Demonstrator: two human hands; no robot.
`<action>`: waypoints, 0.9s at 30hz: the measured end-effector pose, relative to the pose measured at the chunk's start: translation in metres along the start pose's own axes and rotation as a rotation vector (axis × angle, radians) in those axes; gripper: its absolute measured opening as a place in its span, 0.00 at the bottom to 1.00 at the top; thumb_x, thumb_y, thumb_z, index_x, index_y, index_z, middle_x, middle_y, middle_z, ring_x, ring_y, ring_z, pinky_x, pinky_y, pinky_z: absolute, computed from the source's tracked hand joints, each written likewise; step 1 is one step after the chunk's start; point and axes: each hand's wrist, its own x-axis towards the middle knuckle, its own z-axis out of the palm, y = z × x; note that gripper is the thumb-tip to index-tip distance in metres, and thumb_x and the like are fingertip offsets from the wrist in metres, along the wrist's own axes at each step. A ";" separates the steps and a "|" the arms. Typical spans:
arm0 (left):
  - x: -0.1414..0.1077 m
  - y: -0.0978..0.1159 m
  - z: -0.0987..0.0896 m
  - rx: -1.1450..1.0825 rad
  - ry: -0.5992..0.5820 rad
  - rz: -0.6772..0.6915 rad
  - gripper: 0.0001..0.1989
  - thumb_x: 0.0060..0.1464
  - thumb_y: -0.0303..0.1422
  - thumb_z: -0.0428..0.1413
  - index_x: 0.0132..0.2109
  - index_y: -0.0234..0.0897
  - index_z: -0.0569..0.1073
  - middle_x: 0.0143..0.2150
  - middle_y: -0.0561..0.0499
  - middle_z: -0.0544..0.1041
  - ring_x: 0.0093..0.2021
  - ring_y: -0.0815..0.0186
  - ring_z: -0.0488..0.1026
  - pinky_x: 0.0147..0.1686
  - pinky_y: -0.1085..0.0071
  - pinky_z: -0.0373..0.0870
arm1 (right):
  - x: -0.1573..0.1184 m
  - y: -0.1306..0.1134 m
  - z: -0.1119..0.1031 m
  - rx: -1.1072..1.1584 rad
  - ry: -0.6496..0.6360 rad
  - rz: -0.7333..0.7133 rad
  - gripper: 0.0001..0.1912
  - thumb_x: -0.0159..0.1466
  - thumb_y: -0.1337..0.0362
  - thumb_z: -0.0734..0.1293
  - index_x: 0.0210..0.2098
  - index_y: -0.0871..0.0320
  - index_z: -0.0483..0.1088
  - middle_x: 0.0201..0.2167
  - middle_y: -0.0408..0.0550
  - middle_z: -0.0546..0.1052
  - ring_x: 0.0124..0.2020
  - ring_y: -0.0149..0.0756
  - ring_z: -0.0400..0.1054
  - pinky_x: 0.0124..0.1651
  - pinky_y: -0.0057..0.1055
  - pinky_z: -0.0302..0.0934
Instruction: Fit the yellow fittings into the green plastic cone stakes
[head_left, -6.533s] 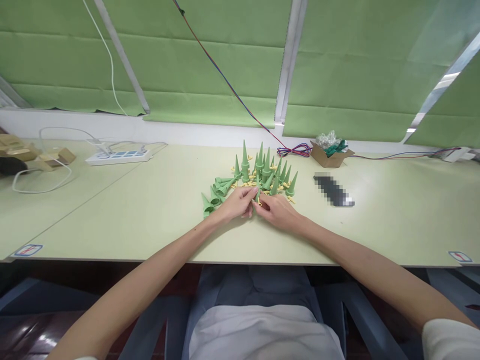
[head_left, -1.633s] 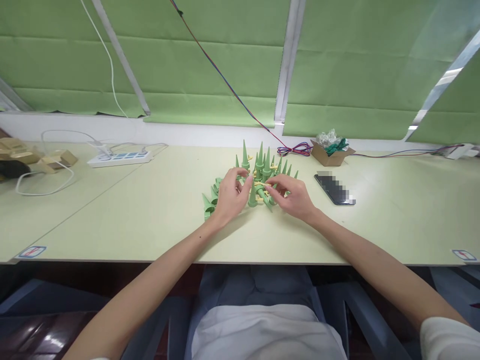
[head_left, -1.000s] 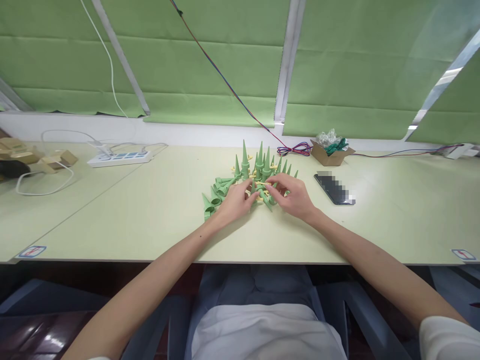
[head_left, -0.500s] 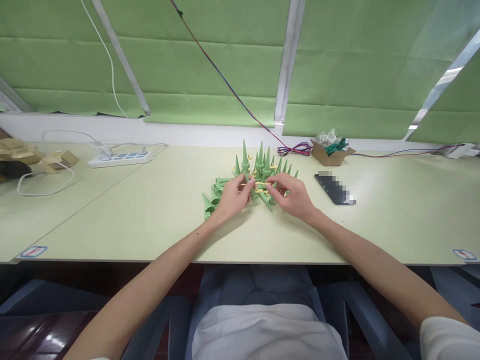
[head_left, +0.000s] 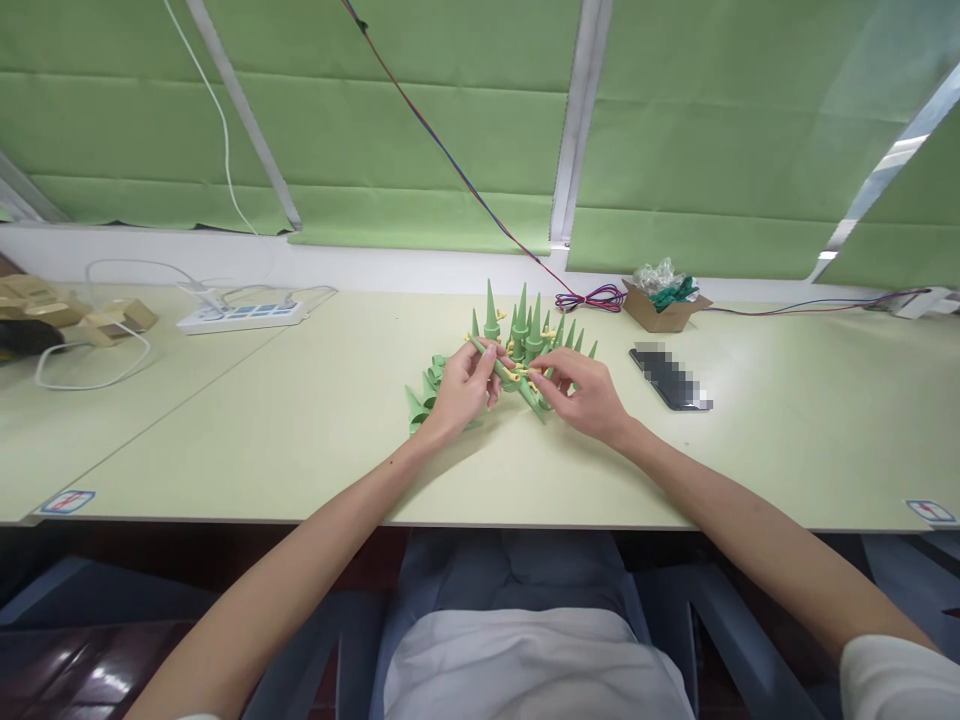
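Observation:
My left hand [head_left: 459, 392] is closed round a slim green pointed piece [head_left: 491, 360], tilted so that its yellow end [head_left: 513, 377] faces right. The fingers of my right hand [head_left: 586, 392] pinch a small yellow piece [head_left: 524, 371] close to that end; its exact shape is too small to make out. Behind both hands stand several upright green cones [head_left: 533, 330] with yellow bits among them. Another green cone [head_left: 531, 398] lies tilted between my hands. More green cones [head_left: 417, 408] lie to the left of my left hand, partly hidden by it.
A black phone [head_left: 664, 375] lies to the right. Behind it stands a small cardboard box [head_left: 664, 314] with clear and green wrapping, beside a coiled red-blue cable [head_left: 592, 298]. At the left are a white power strip [head_left: 244, 317] and gold-coloured blocks [head_left: 120, 322].
My left hand has turned slightly, and the green pointed piece in it now shows lengthwise, its yellow end toward my right fingers. My right hand has hardly moved.

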 end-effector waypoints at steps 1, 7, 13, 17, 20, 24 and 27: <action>0.000 0.000 0.000 -0.017 -0.003 -0.007 0.15 0.62 0.45 0.54 0.40 0.35 0.68 0.39 0.47 0.76 0.19 0.75 0.65 0.16 0.76 0.64 | 0.000 0.000 0.000 -0.001 0.000 -0.001 0.09 0.69 0.60 0.64 0.38 0.57 0.73 0.30 0.47 0.75 0.23 0.28 0.66 0.25 0.26 0.63; 0.001 -0.004 -0.003 -0.090 -0.019 -0.039 0.15 0.62 0.44 0.55 0.41 0.35 0.69 0.41 0.46 0.77 0.20 0.76 0.65 0.16 0.75 0.65 | 0.000 -0.002 0.000 0.011 -0.013 -0.004 0.09 0.69 0.60 0.63 0.38 0.57 0.73 0.30 0.48 0.75 0.23 0.28 0.65 0.25 0.26 0.64; 0.001 -0.006 -0.005 -0.139 -0.037 -0.049 0.14 0.62 0.44 0.55 0.41 0.36 0.69 0.40 0.46 0.77 0.19 0.76 0.65 0.16 0.75 0.65 | 0.000 -0.003 0.000 0.021 -0.025 -0.030 0.10 0.69 0.59 0.63 0.38 0.57 0.73 0.30 0.48 0.76 0.22 0.28 0.66 0.24 0.27 0.64; 0.001 -0.006 -0.004 -0.145 -0.049 -0.049 0.15 0.62 0.44 0.56 0.41 0.36 0.69 0.40 0.47 0.77 0.19 0.76 0.65 0.16 0.75 0.65 | 0.000 -0.003 0.001 0.024 -0.017 -0.063 0.09 0.69 0.60 0.64 0.38 0.57 0.73 0.30 0.48 0.77 0.21 0.27 0.65 0.24 0.26 0.63; 0.001 -0.005 -0.004 -0.134 -0.050 -0.048 0.15 0.61 0.45 0.56 0.41 0.36 0.69 0.40 0.47 0.77 0.19 0.76 0.65 0.16 0.76 0.64 | 0.000 -0.003 0.001 0.029 -0.010 -0.076 0.09 0.69 0.61 0.64 0.38 0.58 0.73 0.31 0.49 0.77 0.21 0.27 0.65 0.24 0.26 0.63; 0.001 -0.003 -0.004 -0.103 -0.036 -0.048 0.16 0.61 0.45 0.56 0.40 0.36 0.69 0.40 0.48 0.77 0.18 0.77 0.63 0.15 0.76 0.63 | 0.000 -0.004 0.001 0.021 -0.011 -0.063 0.11 0.70 0.58 0.64 0.38 0.58 0.74 0.31 0.49 0.77 0.21 0.27 0.65 0.24 0.26 0.63; 0.001 -0.001 -0.003 -0.088 -0.015 -0.049 0.15 0.61 0.45 0.56 0.40 0.36 0.70 0.39 0.48 0.76 0.17 0.77 0.62 0.14 0.76 0.62 | 0.000 -0.006 0.000 0.010 -0.019 -0.030 0.12 0.70 0.57 0.63 0.37 0.57 0.74 0.30 0.49 0.77 0.21 0.28 0.66 0.24 0.27 0.63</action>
